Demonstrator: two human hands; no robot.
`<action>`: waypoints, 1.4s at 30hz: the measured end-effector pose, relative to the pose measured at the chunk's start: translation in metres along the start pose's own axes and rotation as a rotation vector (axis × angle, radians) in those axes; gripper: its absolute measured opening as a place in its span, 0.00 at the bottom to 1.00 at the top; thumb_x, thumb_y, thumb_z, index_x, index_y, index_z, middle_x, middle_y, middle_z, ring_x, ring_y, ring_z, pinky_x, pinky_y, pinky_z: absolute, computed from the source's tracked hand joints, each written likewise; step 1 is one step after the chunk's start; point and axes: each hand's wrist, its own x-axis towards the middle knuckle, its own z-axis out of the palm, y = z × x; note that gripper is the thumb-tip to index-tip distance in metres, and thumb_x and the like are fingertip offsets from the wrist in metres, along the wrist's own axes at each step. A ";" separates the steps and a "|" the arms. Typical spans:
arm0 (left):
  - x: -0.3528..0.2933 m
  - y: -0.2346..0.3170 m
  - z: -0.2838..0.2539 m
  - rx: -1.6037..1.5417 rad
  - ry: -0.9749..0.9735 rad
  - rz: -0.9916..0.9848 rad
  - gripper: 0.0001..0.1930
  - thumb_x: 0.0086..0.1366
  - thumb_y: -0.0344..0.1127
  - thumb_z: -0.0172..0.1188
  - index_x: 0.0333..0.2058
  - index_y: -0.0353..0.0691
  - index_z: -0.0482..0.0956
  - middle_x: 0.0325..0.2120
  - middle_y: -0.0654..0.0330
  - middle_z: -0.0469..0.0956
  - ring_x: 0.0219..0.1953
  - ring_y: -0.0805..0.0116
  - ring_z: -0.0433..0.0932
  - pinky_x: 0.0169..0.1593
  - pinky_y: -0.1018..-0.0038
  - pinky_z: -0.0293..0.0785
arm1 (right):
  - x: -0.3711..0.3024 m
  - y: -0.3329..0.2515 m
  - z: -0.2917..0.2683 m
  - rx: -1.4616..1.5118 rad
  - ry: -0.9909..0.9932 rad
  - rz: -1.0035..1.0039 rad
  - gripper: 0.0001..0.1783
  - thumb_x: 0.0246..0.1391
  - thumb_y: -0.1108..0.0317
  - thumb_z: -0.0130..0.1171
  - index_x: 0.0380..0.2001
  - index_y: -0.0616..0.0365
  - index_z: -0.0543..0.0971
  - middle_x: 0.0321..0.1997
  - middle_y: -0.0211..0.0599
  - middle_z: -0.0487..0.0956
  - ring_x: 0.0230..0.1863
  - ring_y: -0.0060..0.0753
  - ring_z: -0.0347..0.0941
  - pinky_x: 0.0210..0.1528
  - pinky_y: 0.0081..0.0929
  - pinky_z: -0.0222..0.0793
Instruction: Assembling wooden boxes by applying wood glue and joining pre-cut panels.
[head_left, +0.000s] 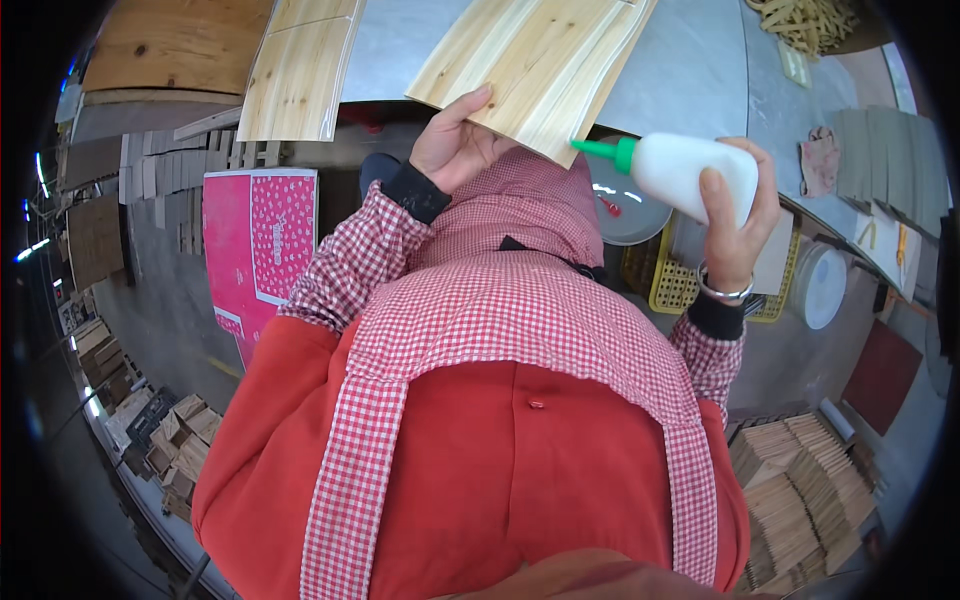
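Left hand (452,150) pinching board (530,75) at near edge, upper middle of frame, thumb on top; right hand (742,215) wrapped round white bottle (690,175), green nozzle (607,151) at board's corner. Best: light, even squeeze, board steady. Left fingertips hidden beneath; board's far end cut off; nozzle contact unclear.

Person has 2 hands (450,145) (740,215) (L + R), 1 wht btl (695,178) w/ 1 grn nozzle (597,150), 2 lt-wood panels (530,80) (298,80) (1 held), 1 bracelet (724,294); pale strips (805,22) far R, too many to ct.
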 end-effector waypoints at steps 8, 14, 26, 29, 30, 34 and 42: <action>0.008 -0.002 0.004 0.073 0.023 0.052 0.26 0.69 0.36 0.49 0.59 0.30 0.51 0.56 0.44 0.64 0.58 0.57 0.68 0.60 0.64 0.71 | -0.003 -0.002 0.007 0.014 0.064 0.020 0.17 0.52 0.66 0.61 0.42 0.63 0.71 0.36 0.34 0.73 0.36 0.22 0.68 0.39 0.20 0.64; 0.005 0.000 0.004 0.035 -0.028 0.026 0.27 0.68 0.35 0.49 0.60 0.30 0.51 0.57 0.44 0.63 0.59 0.56 0.68 0.60 0.62 0.70 | -0.002 0.000 0.004 0.030 -0.024 -0.042 0.18 0.52 0.66 0.61 0.43 0.64 0.71 0.37 0.34 0.73 0.36 0.23 0.69 0.36 0.20 0.67; -0.020 -0.009 0.006 -0.009 0.093 -0.011 0.27 0.68 0.33 0.50 0.61 0.34 0.51 0.58 0.47 0.63 0.58 0.56 0.68 0.60 0.61 0.70 | 0.114 0.080 0.009 0.205 0.533 0.089 0.24 0.51 0.60 0.65 0.41 0.66 0.69 0.31 0.40 0.75 0.19 0.27 0.73 0.16 0.21 0.69; -0.020 -0.009 0.006 0.000 0.104 -0.017 0.27 0.67 0.33 0.51 0.61 0.33 0.52 0.58 0.47 0.63 0.58 0.56 0.67 0.60 0.60 0.69 | 0.135 0.091 0.012 0.119 0.577 0.081 0.24 0.50 0.59 0.65 0.41 0.67 0.69 0.31 0.40 0.75 0.20 0.27 0.73 0.15 0.22 0.70; -0.020 -0.009 0.007 -0.009 0.107 -0.017 0.27 0.67 0.33 0.51 0.60 0.33 0.52 0.58 0.47 0.63 0.58 0.56 0.67 0.60 0.60 0.69 | 0.139 0.093 0.011 0.119 0.582 0.081 0.24 0.50 0.59 0.65 0.41 0.67 0.69 0.31 0.40 0.75 0.20 0.27 0.73 0.15 0.22 0.70; -0.020 -0.009 0.008 -0.034 0.128 -0.014 0.26 0.67 0.32 0.51 0.60 0.33 0.53 0.57 0.47 0.63 0.59 0.56 0.67 0.60 0.60 0.69 | 0.146 0.094 0.011 0.005 0.554 0.092 0.24 0.50 0.59 0.66 0.40 0.67 0.69 0.30 0.39 0.75 0.20 0.27 0.74 0.16 0.23 0.71; -0.018 -0.007 0.019 -0.021 0.143 0.000 0.27 0.66 0.32 0.52 0.61 0.35 0.54 0.58 0.50 0.64 0.61 0.56 0.64 0.61 0.58 0.66 | 0.083 0.072 -0.012 0.158 0.380 0.208 0.24 0.50 0.59 0.65 0.41 0.67 0.69 0.31 0.39 0.75 0.23 0.26 0.73 0.16 0.21 0.71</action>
